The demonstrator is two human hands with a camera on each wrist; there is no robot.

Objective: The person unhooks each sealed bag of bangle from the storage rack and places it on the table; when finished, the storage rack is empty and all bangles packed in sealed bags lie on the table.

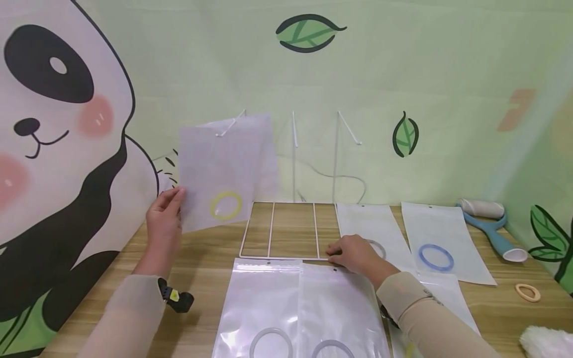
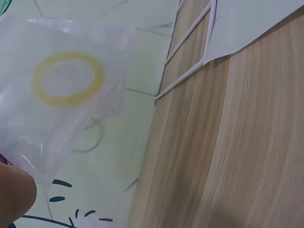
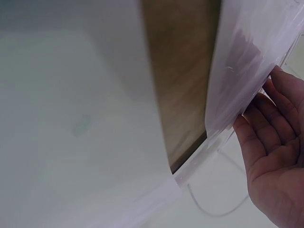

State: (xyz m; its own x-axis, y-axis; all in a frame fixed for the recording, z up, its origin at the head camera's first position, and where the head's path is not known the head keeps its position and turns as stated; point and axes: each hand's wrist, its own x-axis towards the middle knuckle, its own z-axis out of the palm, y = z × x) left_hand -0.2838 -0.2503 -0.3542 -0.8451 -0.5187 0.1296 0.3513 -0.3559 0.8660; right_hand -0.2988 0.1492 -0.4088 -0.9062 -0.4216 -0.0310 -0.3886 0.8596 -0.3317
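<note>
My left hand (image 1: 164, 219) pinches the left edge of a clear bag (image 1: 215, 169) with a yellow ring (image 1: 240, 205) in its lower part. The bag hangs tilted on the left hook (image 1: 230, 124) of a white wire rack (image 1: 317, 228), and another clear layer shows behind it. In the left wrist view the yellow ring (image 2: 98, 78) shows through the plastic. My right hand (image 1: 351, 253) is at the front right corner of the rack's base, its fingertips right at a bag's edge. The right wrist view shows that hand's fingers (image 3: 266, 121) loosely extended.
Two hooks (image 1: 294, 129) at the middle and right carry nothing. Bags with grey rings (image 1: 268, 329) lie in front; a bag with a blue ring (image 1: 421, 257) lies right. Further right are a lint roller (image 1: 492, 236), an orange ring (image 1: 530, 299) and something white and fluffy (image 1: 546, 340).
</note>
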